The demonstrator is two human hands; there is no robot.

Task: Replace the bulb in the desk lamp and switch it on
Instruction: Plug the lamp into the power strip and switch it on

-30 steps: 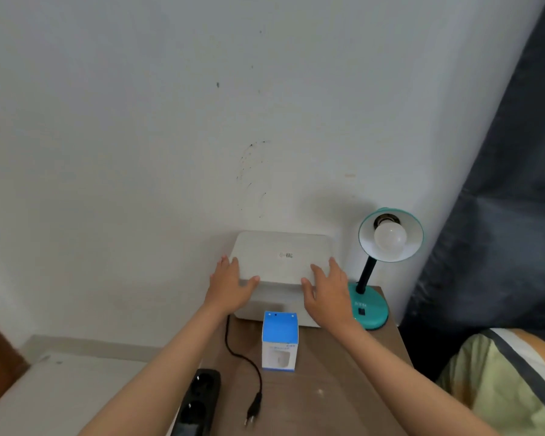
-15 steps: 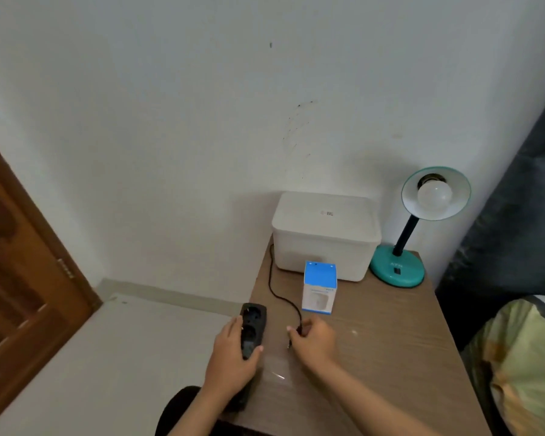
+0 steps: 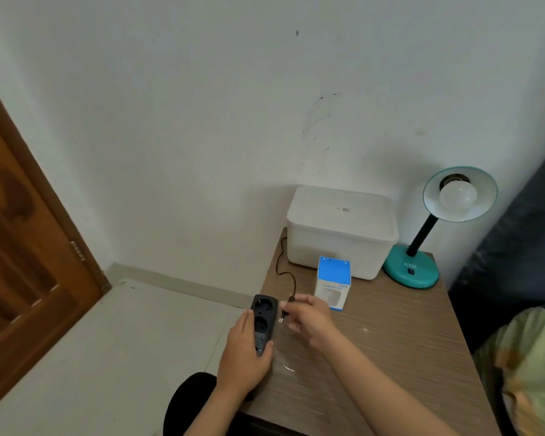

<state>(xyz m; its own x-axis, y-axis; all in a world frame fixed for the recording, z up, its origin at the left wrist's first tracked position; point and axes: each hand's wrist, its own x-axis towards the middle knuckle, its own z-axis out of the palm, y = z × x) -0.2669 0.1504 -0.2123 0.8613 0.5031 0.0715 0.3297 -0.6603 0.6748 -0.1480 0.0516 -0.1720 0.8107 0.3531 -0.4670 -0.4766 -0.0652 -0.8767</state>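
A teal desk lamp (image 3: 411,269) stands at the far right of the wooden table (image 3: 400,350), with a white bulb (image 3: 457,196) in its shade, unlit. Its black cord (image 3: 281,262) runs along the table's left edge to a two-pin plug (image 3: 283,316). My right hand (image 3: 310,319) pinches that plug just right of a black power strip (image 3: 264,322). My left hand (image 3: 244,357) grips the strip at the table's left edge. The plug's pins point toward the strip, a little apart from its sockets. A blue and white bulb box (image 3: 333,283) stands behind my right hand.
A white lidded box (image 3: 340,231) sits against the wall between cord and lamp. A wooden door (image 3: 22,253) is at the left, pale floor (image 3: 107,341) below it. Dark fabric (image 3: 516,247) and a patterned cloth (image 3: 529,357) lie to the right.
Both hands left the white box and came down to the table's left front. My left hand took the power strip, my right hand picked up the plug and lifted it beside the strip.
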